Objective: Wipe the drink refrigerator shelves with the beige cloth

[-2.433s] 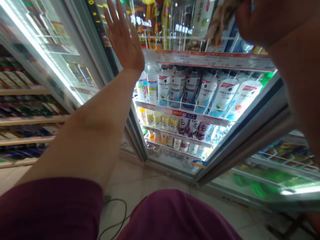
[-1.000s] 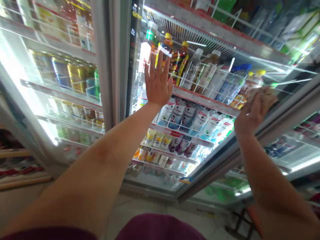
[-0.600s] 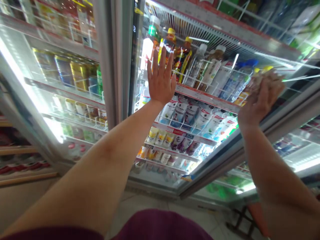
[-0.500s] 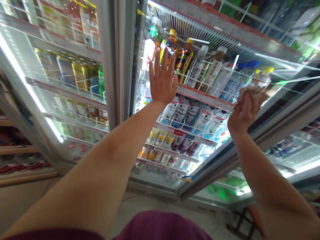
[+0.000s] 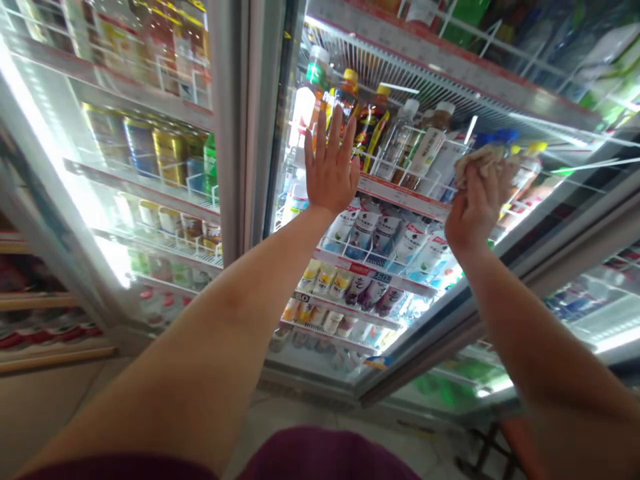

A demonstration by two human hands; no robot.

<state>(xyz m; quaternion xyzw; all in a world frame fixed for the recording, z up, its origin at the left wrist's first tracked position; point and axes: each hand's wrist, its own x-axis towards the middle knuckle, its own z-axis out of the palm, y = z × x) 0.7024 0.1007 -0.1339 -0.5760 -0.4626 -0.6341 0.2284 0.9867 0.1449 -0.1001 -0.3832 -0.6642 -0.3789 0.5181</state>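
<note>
My left hand (image 5: 331, 170) lies flat with fingers spread against the glass door (image 5: 345, 363) of a lit drinks fridge. Behind its fingers stand bottles with yellow caps, among them a dark bottle (image 5: 373, 127). My right hand (image 5: 475, 207) is closed on a crumpled beige cloth (image 5: 480, 167), pressed to the same glass farther right. Part of the cloth is hidden by the fingers. Beyond the glass near it are a bottle with a white cap (image 5: 430, 143) and bottles with blue and yellow caps.
Metal frames (image 5: 235, 133) divide this door from the fridge section at left, where cans (image 5: 170, 150) line a shelf. Another glass door stands at right. Below are the tiled floor (image 5: 300, 413) and a dark-legged stool (image 5: 485, 447) at lower right.
My right hand has moved left across the glass with the cloth. My left hand keeps its place on the glass, while the whole view has shifted slightly.
</note>
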